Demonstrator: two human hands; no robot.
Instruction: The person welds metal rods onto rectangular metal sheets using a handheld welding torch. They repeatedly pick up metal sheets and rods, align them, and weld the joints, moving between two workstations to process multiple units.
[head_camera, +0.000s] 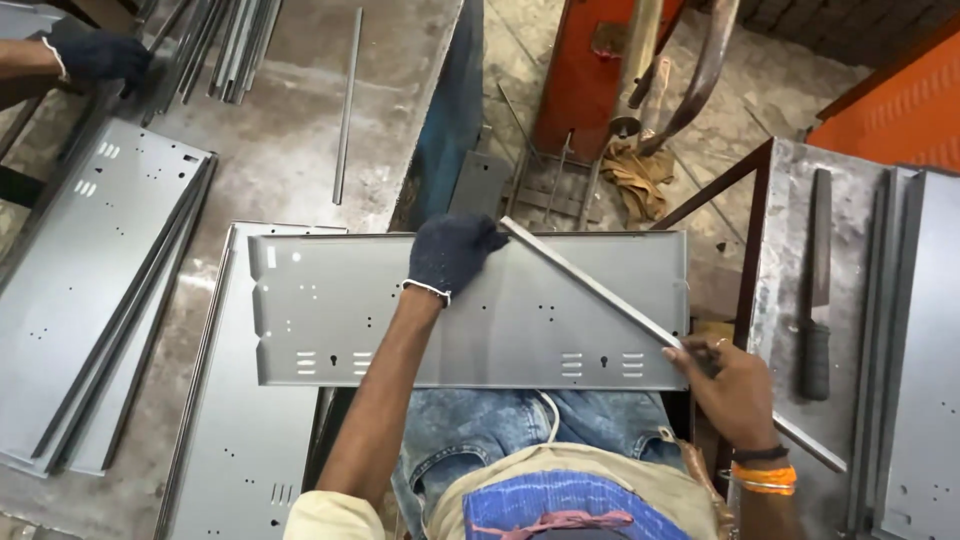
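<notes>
hand (735, 385) closed around metal strip (600, 292)

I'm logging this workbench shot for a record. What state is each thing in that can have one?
Grey metal panel: lying flat across the lap, far edge held.
Left hand: gloved, gripping the panel's far edge.
Right hand: bare, closed on the metal strip.
Metal strip: slanted across the panel.
File: lying flat on the right table, untouched.
Stacked panels: lying flat, overlapping.
</notes>
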